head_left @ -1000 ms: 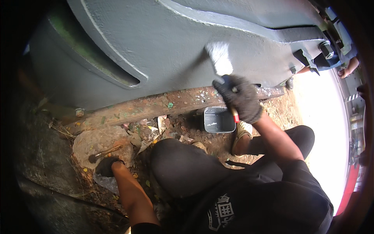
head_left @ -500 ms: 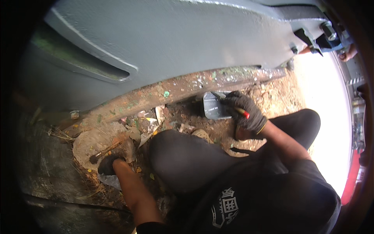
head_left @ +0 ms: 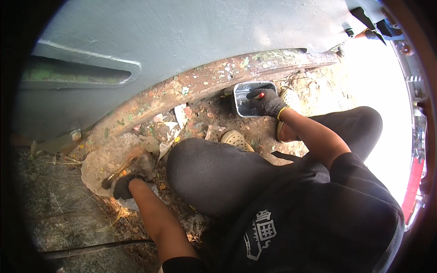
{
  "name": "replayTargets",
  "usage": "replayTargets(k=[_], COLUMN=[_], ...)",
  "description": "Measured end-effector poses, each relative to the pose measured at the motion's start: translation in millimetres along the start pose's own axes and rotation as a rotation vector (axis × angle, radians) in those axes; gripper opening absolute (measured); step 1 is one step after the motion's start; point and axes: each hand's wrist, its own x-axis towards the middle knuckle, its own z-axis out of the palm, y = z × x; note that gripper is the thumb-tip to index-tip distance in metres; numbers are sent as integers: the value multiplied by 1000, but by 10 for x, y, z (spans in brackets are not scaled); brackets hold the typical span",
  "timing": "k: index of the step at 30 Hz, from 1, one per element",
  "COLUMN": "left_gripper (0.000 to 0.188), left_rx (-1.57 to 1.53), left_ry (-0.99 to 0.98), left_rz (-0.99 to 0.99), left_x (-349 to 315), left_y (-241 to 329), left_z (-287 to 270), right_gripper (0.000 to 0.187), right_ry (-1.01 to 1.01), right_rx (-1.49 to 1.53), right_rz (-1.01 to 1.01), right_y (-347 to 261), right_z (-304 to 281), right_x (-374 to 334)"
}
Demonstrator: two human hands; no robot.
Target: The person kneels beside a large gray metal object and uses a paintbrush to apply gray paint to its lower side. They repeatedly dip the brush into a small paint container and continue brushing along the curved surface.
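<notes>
Right hand is down from grey panel to tub, fingers wrapped round red-ended brush: brush off panel, bristles hidden. Left hand by stone; can't tell its fingers.

Right grip curled, right forearm angled leftward, left grip low

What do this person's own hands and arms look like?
The left hand and right hand each wear a dark glove; the right glove has a yellow cuff edge. Both forearms are bare below short black sleeves.
</notes>
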Motion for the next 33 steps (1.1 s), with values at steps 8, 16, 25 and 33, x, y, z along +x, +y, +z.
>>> replayTargets(k=[8, 16, 25, 33], left_gripper=[48, 47, 46, 45], left_rx=[-39, -109, -89, -27], left_ry=[-4, -29, -98, -85], left_rz=[-64, -139, -125, -95], left_x=[67, 125, -98, 100], left_y=[32, 11, 50, 49], left_z=[-38, -72, -48, -191], right_gripper=[31, 35, 49, 43], right_ry=[16, 22, 326, 683], right_rx=[477, 254, -347, -503], right_rz=[211, -164, -671, -683], right_y=[-327, -1094, -1119, -2333], right_z=[-742, -1291, -1716, -2763], right_x=[-373, -889, -341, -540])
